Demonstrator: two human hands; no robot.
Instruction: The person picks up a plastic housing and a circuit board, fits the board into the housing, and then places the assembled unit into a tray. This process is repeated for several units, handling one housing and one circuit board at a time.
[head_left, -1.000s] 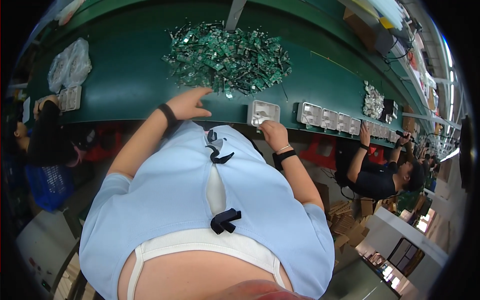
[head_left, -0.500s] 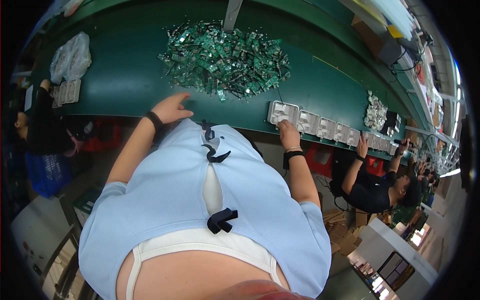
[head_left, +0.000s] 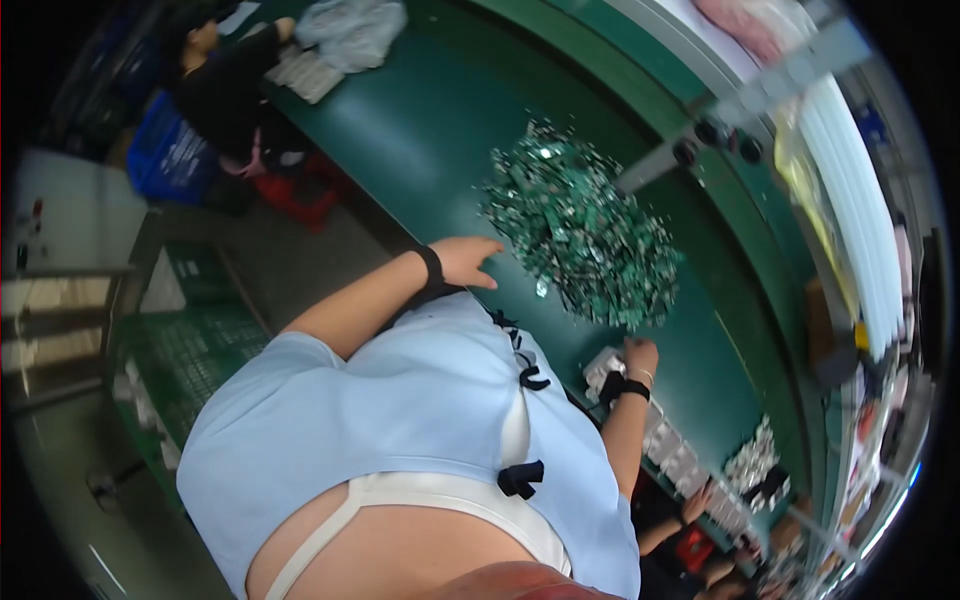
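Note:
A heap of small green circuit boards (head_left: pixel 590 230) lies on the green workbench (head_left: pixel 430 150). My left hand (head_left: pixel 468 262) rests at the bench's near edge, beside the heap's left end. Its fingers are apart, with nothing in them. My right hand (head_left: pixel 643 356) is just off the heap's right end, its fingers curled together. Blur and the fingers themselves hide what they hold, if anything. Right beside that hand is a white plastic housing (head_left: pixel 603 372), partly covered by my black wristband. It heads a row of similar white housings (head_left: pixel 672 452) along the near edge.
A metal post (head_left: pixel 740 105) rises behind the heap. Farther right lies a pile of small whitish parts (head_left: pixel 752 462), near a co-worker's hand (head_left: pixel 697 502). At the far left are a plastic bag (head_left: pixel 355 30), more white housings (head_left: pixel 305 72), another person (head_left: pixel 225 90) and a blue crate (head_left: pixel 170 150).
My view has turned, so the bench now slants down to the right. My right hand has left the first white housing and moved to the heap's right end. My left hand stays open.

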